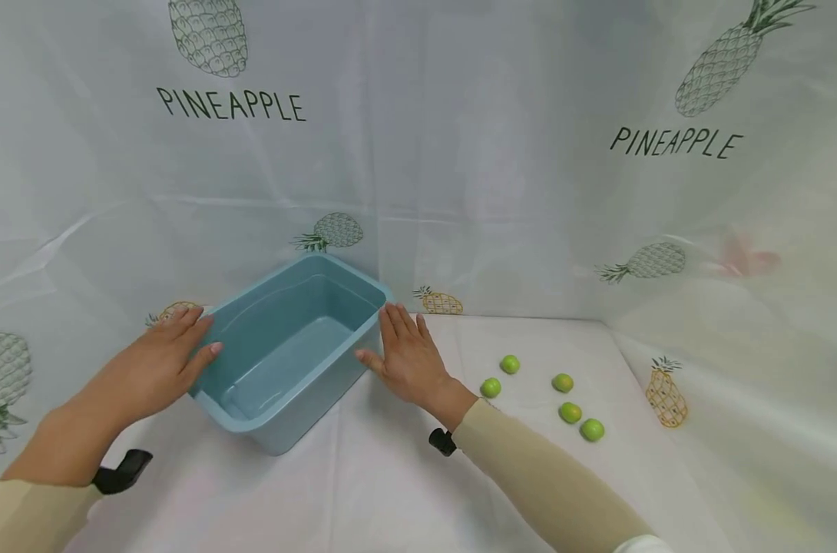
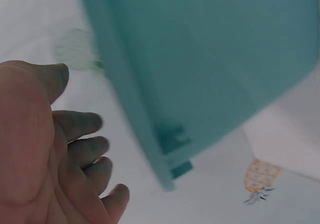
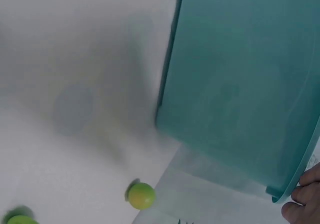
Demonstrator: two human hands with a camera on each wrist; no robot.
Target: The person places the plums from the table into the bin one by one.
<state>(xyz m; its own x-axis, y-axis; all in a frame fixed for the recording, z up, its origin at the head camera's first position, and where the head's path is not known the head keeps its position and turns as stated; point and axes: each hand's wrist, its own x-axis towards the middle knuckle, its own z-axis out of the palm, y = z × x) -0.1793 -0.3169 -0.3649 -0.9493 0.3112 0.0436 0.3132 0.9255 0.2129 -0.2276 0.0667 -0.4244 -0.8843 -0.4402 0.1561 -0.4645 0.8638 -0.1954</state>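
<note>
A blue-grey plastic bin (image 1: 322,393) sits at an angle on the white-covered table, its inside bare. Beside its left rim is my left hand (image 1: 159,369), fingers loosely extended; the left wrist view shows a gap between these fingers (image 2: 85,125) and the bin wall (image 2: 210,69). My right hand (image 1: 411,357) is at the right rim, fingers straight and fingertips right at the edge near the far corner. In the right wrist view, its fingers (image 3: 306,193) appear beside the rim at the lower right. Neither hand grips anything.
Several green limes lie loose on the table right of my right hand, among them one lime (image 1: 491,388) near the wrist and another lime (image 1: 592,429) farther right. A white sheet (image 1: 487,153) printed with pineapples rises behind the bin and along the sides.
</note>
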